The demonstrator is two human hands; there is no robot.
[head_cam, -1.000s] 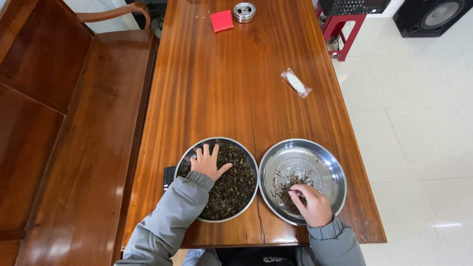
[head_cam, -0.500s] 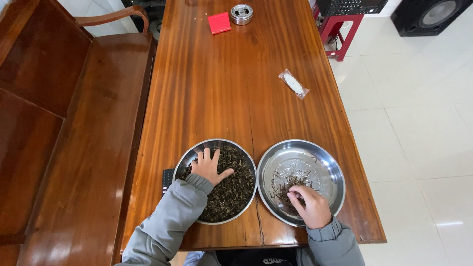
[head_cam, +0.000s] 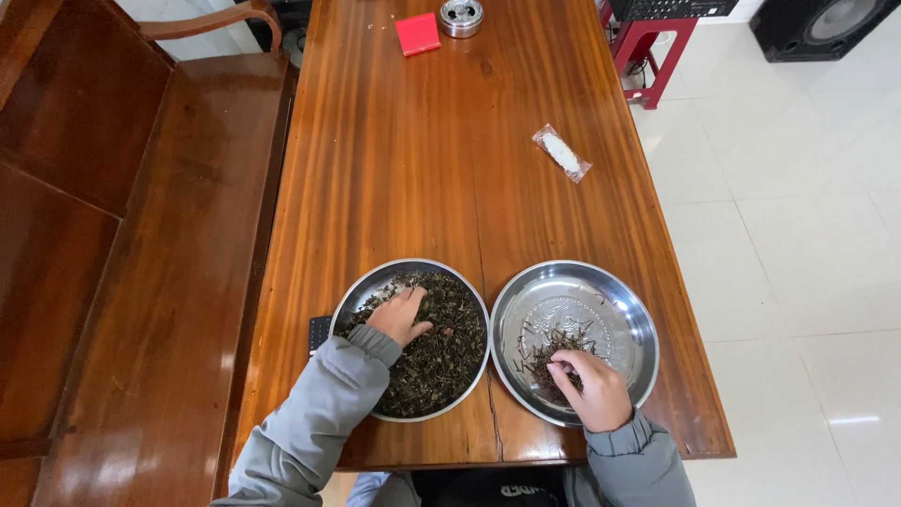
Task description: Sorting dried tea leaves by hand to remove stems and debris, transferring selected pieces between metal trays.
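Two round steel plates sit side by side at the near edge of a long wooden table (head_cam: 422,169). The left plate (head_cam: 361,291) is heaped with dark dried leaves (head_cam: 441,357). My left hand (head_cam: 399,317) rests on that heap, fingers curled into the leaves. The right plate (head_cam: 610,300) holds only a small pile of thin dark stems (head_cam: 549,345). My right hand (head_cam: 591,390) sits at the near side of this plate, fingertips pinched together on the stems. Both arms wear grey sleeves.
A small clear packet (head_cam: 561,153) lies on the table's right side. At the far end are a red square object (head_cam: 418,34) and a round metal tin (head_cam: 461,16). A wooden bench (head_cam: 141,282) runs along the left. A red stool (head_cam: 648,47) stands on the tiled floor.
My left hand's fingers, spread flat earlier, have curled into the leaves. My right hand stays on the stems in the right plate. The view has shifted slightly.
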